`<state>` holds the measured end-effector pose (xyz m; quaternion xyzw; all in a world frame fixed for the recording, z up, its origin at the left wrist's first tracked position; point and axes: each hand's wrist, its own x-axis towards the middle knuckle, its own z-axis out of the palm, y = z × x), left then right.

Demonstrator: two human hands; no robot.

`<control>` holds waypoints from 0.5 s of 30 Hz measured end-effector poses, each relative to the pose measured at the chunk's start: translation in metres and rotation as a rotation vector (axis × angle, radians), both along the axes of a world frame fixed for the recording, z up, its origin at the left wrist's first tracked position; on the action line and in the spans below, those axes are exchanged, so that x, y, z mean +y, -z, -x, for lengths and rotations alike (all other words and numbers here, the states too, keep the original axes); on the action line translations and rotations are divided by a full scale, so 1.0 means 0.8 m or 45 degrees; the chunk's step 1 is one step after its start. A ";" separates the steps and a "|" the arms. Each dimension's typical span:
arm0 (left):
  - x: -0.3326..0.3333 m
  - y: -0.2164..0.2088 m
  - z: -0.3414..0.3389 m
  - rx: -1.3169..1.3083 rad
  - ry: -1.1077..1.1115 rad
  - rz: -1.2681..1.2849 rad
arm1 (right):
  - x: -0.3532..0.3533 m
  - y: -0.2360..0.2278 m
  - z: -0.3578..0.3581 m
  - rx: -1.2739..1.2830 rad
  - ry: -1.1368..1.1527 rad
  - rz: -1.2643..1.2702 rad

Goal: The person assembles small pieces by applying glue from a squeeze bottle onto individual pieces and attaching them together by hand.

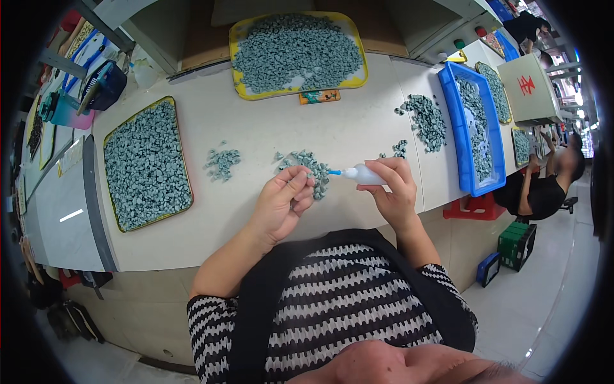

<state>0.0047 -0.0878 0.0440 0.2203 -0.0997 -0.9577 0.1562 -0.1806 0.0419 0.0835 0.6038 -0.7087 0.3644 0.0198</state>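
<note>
My right hand (pixel 395 189) is wrapped round a small white squeeze bottle (pixel 366 174), held nearly level. Its thin blue nozzle (pixel 334 172) points left at my left hand's fingertips. My left hand (pixel 286 200) is closed in a pinch just left of that nozzle; what sits between thumb and finger is too small to make out. Beneath and beyond the fingertips lies a loose heap of grey-green stone-like pieces (pixel 320 185) on the white table. A smaller pile of the same pieces (pixel 222 164) lies to the left.
A yellow-rimmed tray of pieces (pixel 300 54) stands at the back, with an orange packet (pixel 320 96) at its front edge. Another full tray (pixel 148 165) is at left. On the right are a scattered pile (pixel 427 121) and a blue bin (pixel 474 185). A co-worker (pixel 543 185) sits farther right.
</note>
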 end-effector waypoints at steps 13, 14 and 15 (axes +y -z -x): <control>0.009 0.011 0.007 -0.022 -0.038 0.031 | -0.005 -0.019 0.000 0.310 -0.048 0.026; 0.010 0.011 0.007 -0.022 -0.038 0.029 | -0.005 -0.019 0.000 0.327 -0.055 0.030; 0.009 0.012 0.007 -0.029 -0.039 0.049 | -0.006 -0.018 -0.001 0.344 -0.062 0.035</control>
